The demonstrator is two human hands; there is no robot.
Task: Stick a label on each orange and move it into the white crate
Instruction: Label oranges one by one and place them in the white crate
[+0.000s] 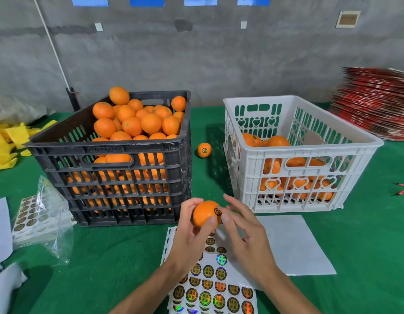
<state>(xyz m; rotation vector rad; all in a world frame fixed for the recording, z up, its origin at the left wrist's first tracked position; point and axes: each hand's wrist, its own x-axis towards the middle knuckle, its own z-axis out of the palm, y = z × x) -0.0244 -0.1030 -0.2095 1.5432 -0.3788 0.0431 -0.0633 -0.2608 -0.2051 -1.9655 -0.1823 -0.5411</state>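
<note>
Head view. Centre foreground: the left hand (192, 225) grips an orange (204, 213), fingers curled behind it and the thumb across its near side. The right hand (241, 232) meets the fruit from the right; its thumb tip presses a round dark label (218, 211) onto the peel, the remaining fingers loosely spread and holding nothing. The orange is held above the near edge of the green table cover (366, 257), in front of the gap between the two crates.

Below the hands: a label sheet (213, 288) bearing rows of round holographic stickers, partly hidden by both forearms. To its right, a blank white sheet (298, 243), its left part overlapped by the right hand.

Left background: a black crate (115, 177), heaped with unlabelled oranges (137, 120) rising above its rim. Right background: the white crate (303, 177), partly filled; fruit shows through its heart-shaped slots, and one orange inside bears a label. Between the crates, on the cover, lies a single labelled orange (204, 150), apart from both.

Far left: a clear bag of sticker sheets (38, 214) just beside the black crate, white paper (0, 230) at the frame edge, and yellow packing material (8, 141) behind. Far right: a stack of flattened red cartons (377, 103) behind the white crate. A grey wall (207, 53) closes the scene.
</note>
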